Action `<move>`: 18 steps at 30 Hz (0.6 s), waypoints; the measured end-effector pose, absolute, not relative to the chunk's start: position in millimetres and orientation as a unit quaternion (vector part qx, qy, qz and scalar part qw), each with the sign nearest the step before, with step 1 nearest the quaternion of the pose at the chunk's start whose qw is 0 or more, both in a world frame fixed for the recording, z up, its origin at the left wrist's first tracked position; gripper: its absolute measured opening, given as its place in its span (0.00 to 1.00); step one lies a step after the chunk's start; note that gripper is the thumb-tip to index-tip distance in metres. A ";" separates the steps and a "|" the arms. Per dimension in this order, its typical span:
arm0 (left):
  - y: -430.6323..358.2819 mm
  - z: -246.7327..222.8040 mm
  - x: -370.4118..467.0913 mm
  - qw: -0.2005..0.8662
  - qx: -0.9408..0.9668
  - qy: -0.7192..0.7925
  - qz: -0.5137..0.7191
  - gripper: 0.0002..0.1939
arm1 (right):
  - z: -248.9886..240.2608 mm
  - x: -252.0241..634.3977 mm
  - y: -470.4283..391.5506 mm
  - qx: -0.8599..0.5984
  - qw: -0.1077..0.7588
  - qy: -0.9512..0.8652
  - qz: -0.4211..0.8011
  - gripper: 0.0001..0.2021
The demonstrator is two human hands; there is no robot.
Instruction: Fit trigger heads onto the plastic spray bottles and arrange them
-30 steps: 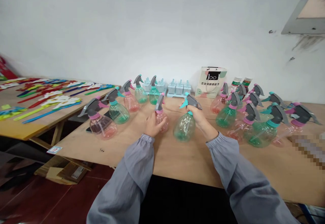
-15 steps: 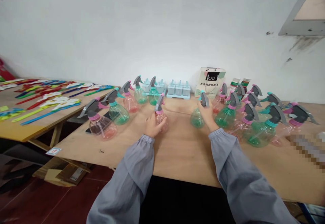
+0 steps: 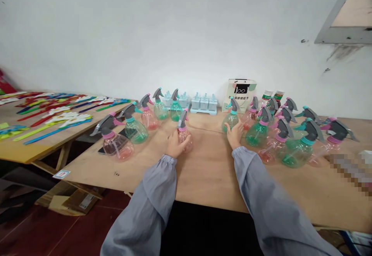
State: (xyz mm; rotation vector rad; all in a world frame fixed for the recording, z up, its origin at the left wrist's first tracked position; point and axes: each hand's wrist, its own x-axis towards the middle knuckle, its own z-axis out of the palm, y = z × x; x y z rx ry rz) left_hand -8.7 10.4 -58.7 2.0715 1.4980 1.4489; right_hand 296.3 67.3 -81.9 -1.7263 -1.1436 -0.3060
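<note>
My left hand [image 3: 175,144] is closed around the body of a pink spray bottle [image 3: 187,135] standing upright near the middle of the table. Its grey head and pink trigger rise above my fingers. To the right, my right hand [image 3: 235,134] is at the near side of a green spray bottle [image 3: 230,119] with a teal trigger. Thumb and fingers there are apart, in front of the bottle's lower part; whether they touch it is hard to make out. More pink and green spray bottles stand on both sides, among them a green one [image 3: 257,133] right of my right hand.
Pale blue ice-pop moulds [image 3: 204,104] and a printed paper bag [image 3: 238,96] stand against the wall. A dark phone-like object [image 3: 101,150] lies behind the left pink bottle [image 3: 117,147]. Colourful flat pieces cover the left table [image 3: 62,138]. A cardboard box [image 3: 83,201] sits below.
The green bottle by my right hand has moved back and now stands farther from me. My right hand has gone from its head down to its near side, fingers spreading. My left hand stays put.
</note>
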 end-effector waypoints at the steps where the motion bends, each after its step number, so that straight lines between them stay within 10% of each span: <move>1: 10.4 -58.9 -8.6 0.101 0.701 0.509 0.490 0.24 | -80.9 295.6 71.8 -0.729 0.492 -0.460 -0.127 0.39; 18: 9.4 -60.4 -9.1 0.120 0.696 0.502 0.500 0.25 | -79.1 300.5 102.1 -0.740 0.546 -0.366 -0.139 0.38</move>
